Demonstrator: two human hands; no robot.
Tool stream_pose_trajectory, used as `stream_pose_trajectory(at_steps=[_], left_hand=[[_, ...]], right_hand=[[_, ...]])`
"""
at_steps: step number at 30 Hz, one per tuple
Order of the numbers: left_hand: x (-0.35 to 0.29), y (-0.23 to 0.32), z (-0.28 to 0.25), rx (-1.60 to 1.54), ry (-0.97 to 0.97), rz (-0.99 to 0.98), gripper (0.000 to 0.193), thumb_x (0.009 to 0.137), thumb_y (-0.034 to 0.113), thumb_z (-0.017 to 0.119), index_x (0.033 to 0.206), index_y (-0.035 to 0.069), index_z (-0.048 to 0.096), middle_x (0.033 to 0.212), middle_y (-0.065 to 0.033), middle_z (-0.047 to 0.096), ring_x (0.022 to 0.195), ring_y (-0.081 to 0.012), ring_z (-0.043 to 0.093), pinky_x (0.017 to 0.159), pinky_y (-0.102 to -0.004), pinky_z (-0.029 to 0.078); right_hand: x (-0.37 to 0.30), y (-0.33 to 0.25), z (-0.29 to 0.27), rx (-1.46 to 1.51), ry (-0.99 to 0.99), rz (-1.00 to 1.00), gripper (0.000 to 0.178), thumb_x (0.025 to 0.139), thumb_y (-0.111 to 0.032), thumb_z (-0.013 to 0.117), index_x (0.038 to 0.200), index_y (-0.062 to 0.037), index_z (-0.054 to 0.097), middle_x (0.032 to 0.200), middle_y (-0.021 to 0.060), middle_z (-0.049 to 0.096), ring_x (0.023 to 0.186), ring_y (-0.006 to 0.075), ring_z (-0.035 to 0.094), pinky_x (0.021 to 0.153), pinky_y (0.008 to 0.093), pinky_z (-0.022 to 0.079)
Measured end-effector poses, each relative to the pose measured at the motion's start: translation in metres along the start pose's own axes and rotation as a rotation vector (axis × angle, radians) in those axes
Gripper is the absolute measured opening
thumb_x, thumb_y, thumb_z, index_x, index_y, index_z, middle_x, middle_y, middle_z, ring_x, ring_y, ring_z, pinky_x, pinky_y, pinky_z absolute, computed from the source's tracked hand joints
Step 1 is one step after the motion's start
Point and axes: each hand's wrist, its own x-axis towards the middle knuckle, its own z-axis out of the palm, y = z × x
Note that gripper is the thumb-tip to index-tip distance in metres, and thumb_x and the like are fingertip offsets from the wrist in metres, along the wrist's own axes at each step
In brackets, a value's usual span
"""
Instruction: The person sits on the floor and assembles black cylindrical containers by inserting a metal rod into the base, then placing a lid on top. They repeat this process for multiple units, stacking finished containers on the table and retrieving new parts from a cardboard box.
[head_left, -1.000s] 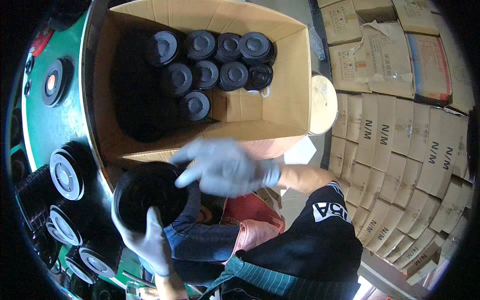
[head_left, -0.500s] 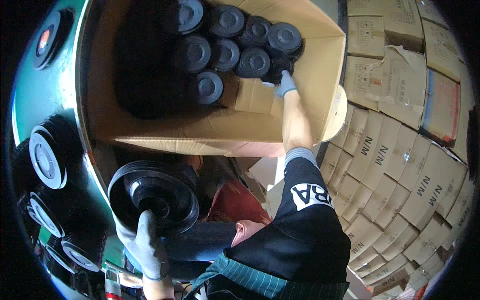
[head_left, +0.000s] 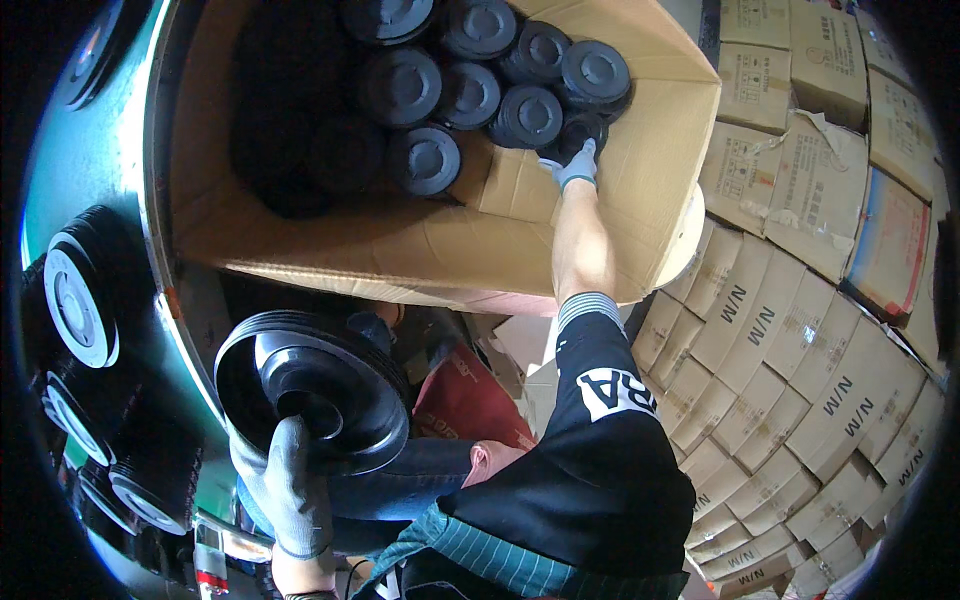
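Now right hand [head_left: 577, 166] deep in box [head_left: 660, 140], upper frame, fingers closing on wheel [head_left: 578, 132]; left hand [head_left: 290, 480] keeps gripping pulley [head_left: 310, 390], lower left.

Stacked cartons [head_left: 800, 330], green table [head_left: 120, 230]

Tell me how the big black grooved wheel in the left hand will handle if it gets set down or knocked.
The big black grooved round wheel looks rigid, probably moulded: its rim keeps a clean circle though the gloved left hand grips only one edge. Being round, it would likely roll if stood on its rim, and sit steady laid flat. One hand carries it, so it is probably moderate in weight.
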Motion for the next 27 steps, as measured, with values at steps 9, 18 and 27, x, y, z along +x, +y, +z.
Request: stream_pose_trajectory(at_steps=[9, 18, 27], left_hand=[[0.002, -0.004, -0.002, -0.087, -0.070, -0.042, 0.045, 0.106, 0.009, 0.061, 0.149, 0.000, 0.055, 0.153, -0.0258, 0.053, 0.134, -0.0405, 0.058, 0.116, -0.0427, 0.044], [0.008, 0.009, 0.002, 0.014, -0.202, -0.025, 0.067, 0.094, 0.020, 0.072, 0.155, 0.002, 0.053, 0.148, -0.0212, 0.061, 0.133, -0.0352, 0.062, 0.116, -0.0440, 0.049], [0.009, 0.016, 0.005, -0.144, -0.184, -0.009, 0.073, 0.091, 0.018, 0.076, 0.158, 0.003, 0.050, 0.147, -0.0211, 0.062, 0.135, -0.0339, 0.063, 0.120, -0.0450, 0.049]], right_hand=[[0.021, 0.000, -0.027, 0.045, -0.053, 0.102, 0.104, 0.091, -0.070, 0.075, 0.166, -0.0086, 0.038, 0.169, 0.0170, 0.041, 0.131, 0.0552, 0.058, 0.085, 0.0763, 0.062], [0.054, -0.007, -0.056, -0.105, -0.144, 0.139, 0.094, 0.087, -0.064, 0.080, 0.160, -0.0200, 0.042, 0.158, 0.0092, 0.054, 0.137, 0.0416, 0.055, 0.104, 0.0731, 0.047], [0.022, -0.037, -0.045, 0.124, -0.114, 0.374, 0.053, 0.092, -0.050, 0.076, 0.136, -0.0230, 0.068, 0.141, 0.0049, 0.072, 0.132, 0.0336, 0.061, 0.111, 0.0604, 0.042]])
